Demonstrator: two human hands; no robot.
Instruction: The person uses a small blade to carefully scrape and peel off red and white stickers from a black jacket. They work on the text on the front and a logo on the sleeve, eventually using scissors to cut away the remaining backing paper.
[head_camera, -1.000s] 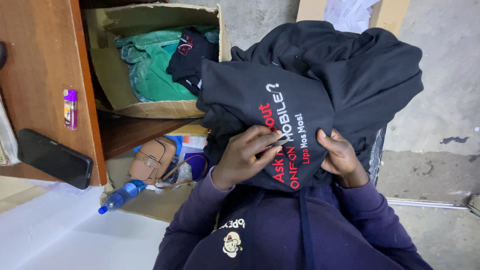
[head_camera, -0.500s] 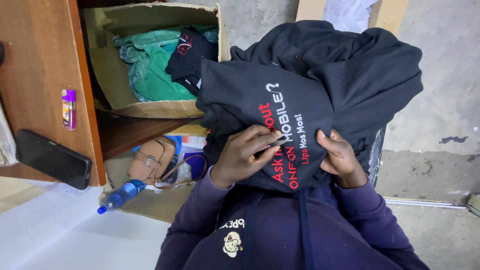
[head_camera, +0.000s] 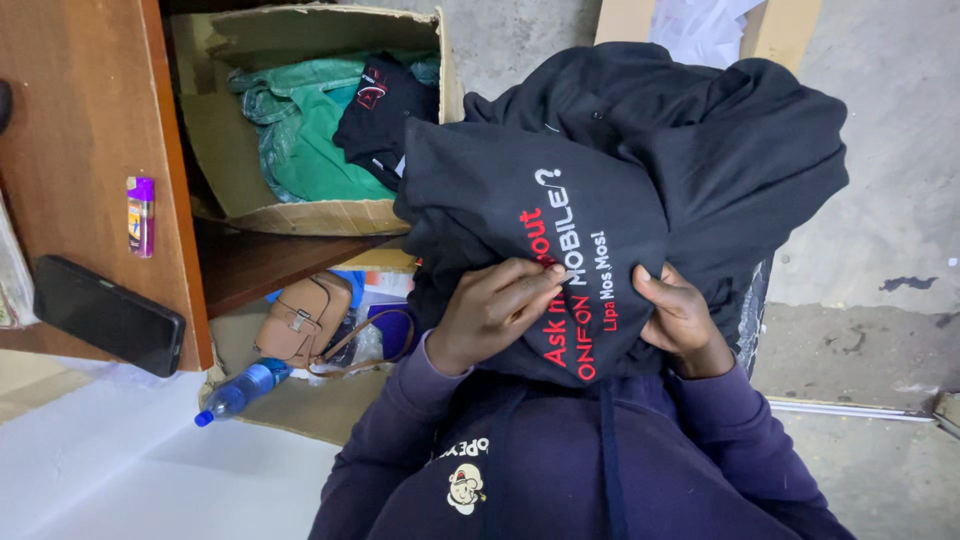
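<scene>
i read the black garment (head_camera: 600, 190) as lying bunched across the lap, filling the centre of the view out to 1 o'clock, its printed panel turned up. the left hand (head_camera: 490, 310) rests on that panel at about 7 o'clock of the print, fingers closed narrow with a small pale object, possibly a needle or tag pin, pinched at the tips; i cannot tell which. the right hand (head_camera: 680, 320) grips the lower hem fold at about 5 o'clock, thumb on top, fingers curled under the cloth. my judgement: the step in hand is fine work on the printed area. to do it well, i would keep the right hand pulling the fabric taut and flat, keep the left fingertips low and close to the surface, and work on one layer only, since the folds beneath are thick. at 10 o'clock a cardboard box (head_camera: 330, 215) holds a green cloth (head_camera: 300, 140); at 9 o'clock a phone (head_camera: 108, 315) lies on the wooden shelf (head_camera: 80, 150); a tan bag (head_camera: 300, 322) and a blue bottle (head_camera: 245, 385) sit at 8 o'clock.
</scene>
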